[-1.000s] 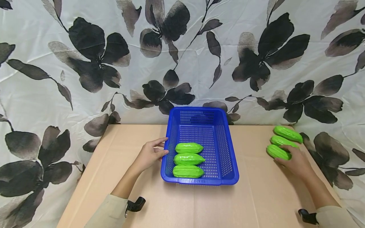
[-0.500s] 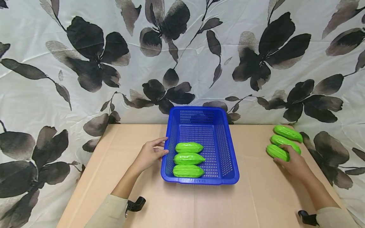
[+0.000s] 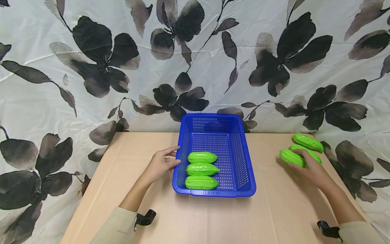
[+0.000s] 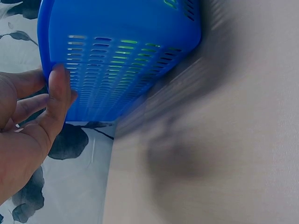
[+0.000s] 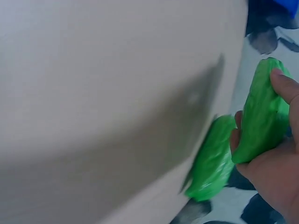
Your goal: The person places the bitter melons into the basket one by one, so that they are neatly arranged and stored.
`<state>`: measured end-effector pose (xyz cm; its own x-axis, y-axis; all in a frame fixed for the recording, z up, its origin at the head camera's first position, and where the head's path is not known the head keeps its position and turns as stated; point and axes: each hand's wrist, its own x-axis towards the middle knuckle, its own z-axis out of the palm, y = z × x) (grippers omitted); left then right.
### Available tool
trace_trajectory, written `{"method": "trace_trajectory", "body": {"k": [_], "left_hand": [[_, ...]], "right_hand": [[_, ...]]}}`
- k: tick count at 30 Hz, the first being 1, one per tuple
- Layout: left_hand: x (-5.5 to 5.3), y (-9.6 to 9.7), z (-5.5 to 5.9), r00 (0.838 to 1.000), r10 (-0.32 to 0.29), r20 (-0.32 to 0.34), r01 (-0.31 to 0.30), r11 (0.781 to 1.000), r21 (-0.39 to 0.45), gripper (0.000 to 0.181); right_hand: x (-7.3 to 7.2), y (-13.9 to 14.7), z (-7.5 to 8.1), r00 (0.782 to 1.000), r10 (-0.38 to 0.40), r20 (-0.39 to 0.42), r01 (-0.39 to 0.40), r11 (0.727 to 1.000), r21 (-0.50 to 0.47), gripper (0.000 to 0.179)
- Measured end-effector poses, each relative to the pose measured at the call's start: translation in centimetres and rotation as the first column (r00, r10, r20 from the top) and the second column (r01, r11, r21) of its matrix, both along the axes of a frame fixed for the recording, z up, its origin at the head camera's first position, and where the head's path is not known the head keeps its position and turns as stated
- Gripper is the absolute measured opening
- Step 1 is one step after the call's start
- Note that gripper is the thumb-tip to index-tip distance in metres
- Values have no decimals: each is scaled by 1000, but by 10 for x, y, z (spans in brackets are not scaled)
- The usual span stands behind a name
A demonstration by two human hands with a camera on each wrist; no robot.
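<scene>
My right hand (image 3: 312,171) grips a shiny green ribbed cucumber-shaped vegetable (image 3: 291,157). In the right wrist view the held vegetable (image 5: 261,112) lies between thumb and fingers, apart from another green vegetable (image 5: 212,161) behind it. Two more like it rest at the table's far right corner: the nearer one (image 3: 315,156) is partly hidden by my hand, the farther one (image 3: 307,142) shows whole. My left hand (image 3: 158,166) touches the left rim of a blue perforated basket (image 3: 250,176) with its fingertips. In the left wrist view those fingers (image 4: 58,88) rest against the basket's outer wall (image 4: 117,28).
Inside the basket, three similar green vegetables (image 3: 202,169) lie in a row along its left side. The basket stands on a light wooden-toned table (image 3: 237,220). A white cloth with dark flowers (image 3: 219,71) hangs behind and drapes past both sides.
My right hand has taken hold of the nearest green vegetable and moved it slightly left and away from the others. My left hand and the basket stay where they were.
</scene>
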<state>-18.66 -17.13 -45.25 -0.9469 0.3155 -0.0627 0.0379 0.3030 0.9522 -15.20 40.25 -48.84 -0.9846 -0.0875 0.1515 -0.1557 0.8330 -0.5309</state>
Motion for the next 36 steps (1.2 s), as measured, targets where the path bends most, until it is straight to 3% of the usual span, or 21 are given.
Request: {"method": "trace_trajectory", "body": {"k": [4,13,26,36], "left_hand": [[0,1,1,1000,-5,6,5,1000,2,58],[-2,1,2,1000,-9,6,9,1000,8,57],[-2,-1,1,1000,-12,16,12,1000,21,58],[-3,0,4,1000,-10,23,9,1000,14,58]], "right_hand": [[-7,-11,15,999,20,37,-20,1000,12,59],[-33,-44,49,982,67,175,-55,996,-75,67],[-71,-98,75,970,154,190,-137,986,-99,65],[-99,-138,86,942,263,210,-241,963,-122,59]]}}
